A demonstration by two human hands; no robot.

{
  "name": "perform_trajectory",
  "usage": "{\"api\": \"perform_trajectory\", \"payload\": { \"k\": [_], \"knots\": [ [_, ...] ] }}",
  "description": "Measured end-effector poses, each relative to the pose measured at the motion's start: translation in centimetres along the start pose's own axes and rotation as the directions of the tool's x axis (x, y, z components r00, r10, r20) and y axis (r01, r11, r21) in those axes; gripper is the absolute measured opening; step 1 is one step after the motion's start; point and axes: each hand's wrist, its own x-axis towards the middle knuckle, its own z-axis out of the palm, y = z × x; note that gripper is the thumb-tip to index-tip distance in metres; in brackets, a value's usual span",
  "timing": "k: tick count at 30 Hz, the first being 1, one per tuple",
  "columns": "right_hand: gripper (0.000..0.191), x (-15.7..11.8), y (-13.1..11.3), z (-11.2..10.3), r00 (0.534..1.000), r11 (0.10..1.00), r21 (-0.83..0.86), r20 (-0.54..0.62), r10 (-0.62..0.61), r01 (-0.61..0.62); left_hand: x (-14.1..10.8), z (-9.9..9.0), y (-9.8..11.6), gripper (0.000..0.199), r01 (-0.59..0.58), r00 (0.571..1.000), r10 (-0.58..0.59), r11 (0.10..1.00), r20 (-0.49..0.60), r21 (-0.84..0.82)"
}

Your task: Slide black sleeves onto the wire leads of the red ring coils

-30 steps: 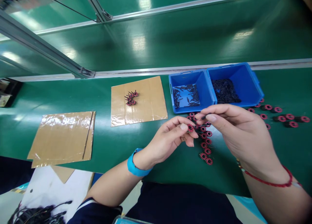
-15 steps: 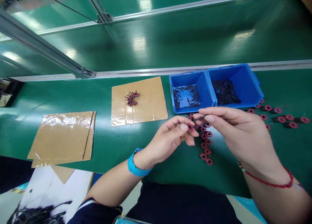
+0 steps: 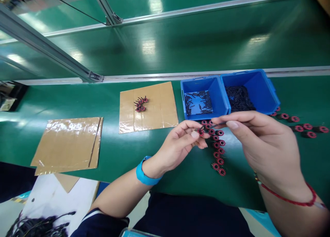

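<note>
Between the thumb and fingers of my left hand [image 3: 177, 144] is a small red-and-black wound motor stator [image 3: 200, 132]. My right hand [image 3: 265, 144] pinches a thin black sleeve [image 3: 218, 125], its far end close to the stator; whether they touch I cannot tell. Several more stators [image 3: 219, 151] lie in a cluster on the green table below my fingers. Just beyond my hands stand a blue bin with short black tube pieces [image 3: 198, 103] scattered inside and a second blue bin [image 3: 263, 89] heaped with black pieces.
A cardboard sheet [image 3: 165, 106] carries several stators with black leads standing up [image 3: 141, 104]. More cardboard sheets [image 3: 69, 140] are stacked at the left. Loose stators [image 3: 306, 127] lie right of the bins. A metal rail [image 3: 154, 76] runs along the table's back. Black cables [image 3: 38, 226] lie lower left.
My right hand has drawn slightly right, away from my left hand, with the black sleeve still pinched. The stator in my left hand has turned a little. The view has shifted slightly.
</note>
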Motion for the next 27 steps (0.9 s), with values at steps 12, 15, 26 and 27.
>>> {"api": "perform_trajectory", "payload": {
  "k": [12, 15, 26, 27],
  "knots": [
    [0.009, -0.04, 0.20, 0.10, 1.000, 1.000, 0.025, 0.018, 0.011, -0.011, 0.19, 0.14, 0.13, 0.022, -0.067, 0.997, 0.067, 0.997, -0.039, -0.023],
    [0.008, -0.10, 0.29, 0.16, 0.999, 1.000, 0.010, 0.037, 0.007, -0.007, 0.20, 0.19, 0.20, 0.021, -0.080, 0.996, 0.078, 0.997, -0.047, -0.022],
    [0.012, -0.41, 0.66, 0.18, 0.997, 1.000, -0.014, 0.077, -0.011, 0.012, 0.17, 0.24, 0.24, 0.022, -0.067, 0.996, 0.066, 0.998, -0.055, -0.006],
    [0.013, -0.42, 0.72, 0.17, 0.996, 0.999, -0.028, 0.084, -0.017, 0.019, 0.17, 0.22, 0.24, 0.022, -0.069, 0.996, 0.068, 0.998, -0.049, -0.010]
  ]
}}
